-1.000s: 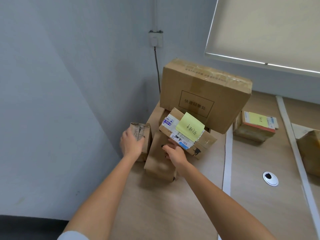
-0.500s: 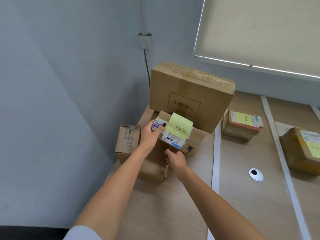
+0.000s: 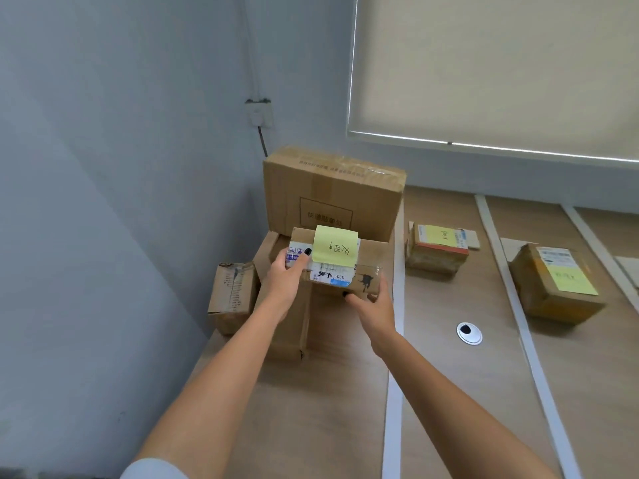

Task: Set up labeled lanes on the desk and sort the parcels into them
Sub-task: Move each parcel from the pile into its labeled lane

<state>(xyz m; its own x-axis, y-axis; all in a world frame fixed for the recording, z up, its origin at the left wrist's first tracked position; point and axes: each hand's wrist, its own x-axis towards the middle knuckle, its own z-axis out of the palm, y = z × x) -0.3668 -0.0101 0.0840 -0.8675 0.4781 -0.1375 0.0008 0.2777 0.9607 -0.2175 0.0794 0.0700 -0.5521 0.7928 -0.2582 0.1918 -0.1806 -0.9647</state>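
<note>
Now both hands, the left hand [image 3: 285, 281] and right hand [image 3: 371, 304], clasp the note-topped parcel [image 3: 340, 262] at frame centre, apparently mid-sort, so next it likely needs carrying to its taped lane [image 3: 392, 426]

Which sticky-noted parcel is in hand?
The leftmost parcel, gripped by both the left hand and right hand. The other two noted parcels sit untouched in lanes further right.

The pale wooden desk [image 3: 345, 426] runs off the bottom and right edges. At 3 o'clock, handwriting on the yellow sticky note [image 3: 572, 280] is too faint to read.
</note>
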